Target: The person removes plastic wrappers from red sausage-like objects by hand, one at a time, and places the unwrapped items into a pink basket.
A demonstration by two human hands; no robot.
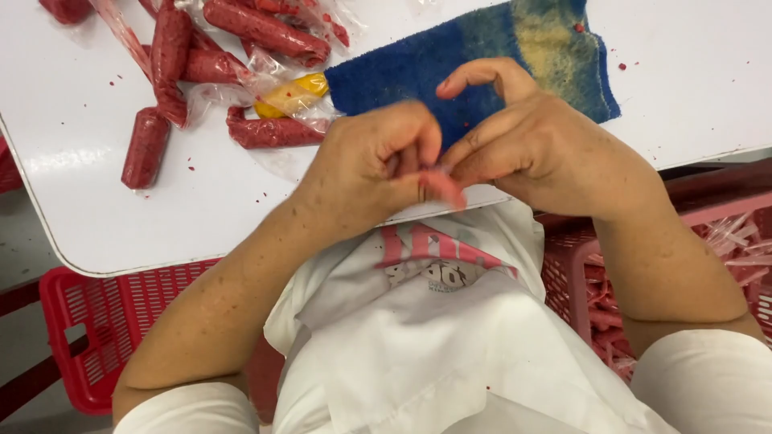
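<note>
My left hand (pixel 374 165) and my right hand (pixel 523 145) meet at the near edge of the white table (pixel 121 233). Both pinch a small pink piece (pixel 442 186) between them; it is blurred, and I cannot tell what it is. The right forefinger is raised and curled above the blue cloth (pixel 418 68). Several red filled plastic tubes (pixel 269 133) lie on the table to the left of my hands, some still in clear wrap.
A yellow filled tube (pixel 293 92) lies among the red ones beside the blue cloth, which has a yellow-stained patch. A red plastic basket (pixel 88 321) stands under the table at left. At right, a pink basket (pixel 579 265) holds clear wrappers.
</note>
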